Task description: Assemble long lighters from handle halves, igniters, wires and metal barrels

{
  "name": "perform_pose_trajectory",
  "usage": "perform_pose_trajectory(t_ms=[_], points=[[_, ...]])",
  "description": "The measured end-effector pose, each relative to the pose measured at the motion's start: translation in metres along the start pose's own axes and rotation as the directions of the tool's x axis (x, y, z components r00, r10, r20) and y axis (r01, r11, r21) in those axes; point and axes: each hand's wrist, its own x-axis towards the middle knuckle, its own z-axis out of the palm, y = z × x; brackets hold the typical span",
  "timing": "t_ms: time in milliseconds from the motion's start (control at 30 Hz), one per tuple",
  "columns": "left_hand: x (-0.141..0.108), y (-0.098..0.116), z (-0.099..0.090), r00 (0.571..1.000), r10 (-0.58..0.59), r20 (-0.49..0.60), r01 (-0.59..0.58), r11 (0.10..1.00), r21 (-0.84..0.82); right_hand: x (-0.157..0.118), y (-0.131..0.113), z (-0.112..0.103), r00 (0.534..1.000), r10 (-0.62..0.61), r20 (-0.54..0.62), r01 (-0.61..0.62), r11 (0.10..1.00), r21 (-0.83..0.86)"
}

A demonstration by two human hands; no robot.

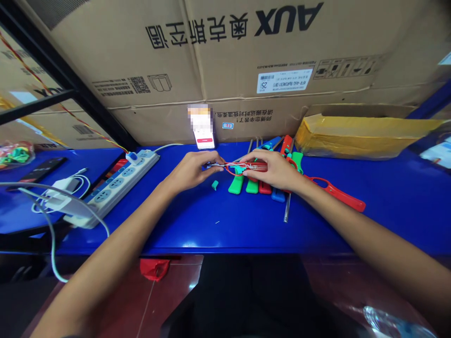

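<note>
Over the blue table, my left hand [197, 170] pinches the dark, thin end of a small object at its fingertips. My right hand [273, 170] is closed around a red lighter body [258, 166], with a red loop and thin wires between the two hands. Several lighters with green [236, 184], red and blue [278, 195] handles lie beneath and behind my right hand. A small teal piece [214, 185] rests on the table below my left fingertips. One red lighter [340, 195] lies to the right of my right wrist, and a metal tube [287, 209] points toward me.
A lit phone [202, 129] leans on the large cardboard box [225, 65] behind. At left are a power strip [120, 180], white chargers [65, 190] and cables. An open yellow-taped box [352, 138] stands at the back right. The table's front edge runs below my hands.
</note>
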Motion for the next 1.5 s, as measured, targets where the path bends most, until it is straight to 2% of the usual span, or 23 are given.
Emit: perform_pose_trajectory(t_ms=[333,500,800,867,933,1033,1100,1200,1367,1500], points=[[0.001,0.0,0.0,0.996,-0.081,-0.028,0.08,0.996,-0.044,0.0,0.002,0.0,0.998,-0.067,0.007,0.067,0.997,-0.045],[0.0,0.002,0.0,0.996,-0.072,-0.054,0.07,0.997,-0.04,0.0,-0.001,-0.001,0.998,-0.062,0.005,0.063,0.997,-0.055],[0.0,0.008,0.003,0.996,-0.035,-0.078,0.039,0.998,0.046,-0.001,-0.002,0.002,0.996,-0.005,-0.084,0.002,0.999,-0.036],[0.0,0.008,0.005,0.996,-0.007,-0.09,0.012,0.998,0.062,-0.002,-0.004,0.006,0.994,0.0,-0.114,-0.011,0.995,-0.099],[0.001,0.007,0.008,0.995,0.031,-0.099,-0.023,0.997,0.072,-0.003,-0.007,0.01,0.991,0.03,-0.134,-0.06,0.97,-0.234],[0.002,0.008,0.011,0.993,0.057,-0.102,-0.049,0.995,0.082,-0.003,-0.014,0.02,0.977,0.122,-0.176,-0.19,0.87,-0.455],[0.002,0.009,0.012,0.992,0.058,-0.112,-0.048,0.995,0.082,-0.003,-0.018,0.026,0.966,0.147,-0.214,-0.243,0.804,-0.543],[0.003,0.013,0.012,0.987,0.082,-0.135,-0.074,0.995,0.069,-0.002,-0.023,0.031,0.956,0.135,-0.26,-0.268,0.764,-0.587],[0.003,0.015,0.014,0.972,0.141,-0.19,-0.131,0.989,0.069,-0.002,-0.024,0.031,0.946,0.108,-0.306,-0.273,0.773,-0.572],[0.003,0.013,0.015,0.971,0.157,-0.179,-0.139,0.984,0.111,-0.002,-0.023,0.031,0.941,0.143,-0.306,-0.299,0.773,-0.559]])
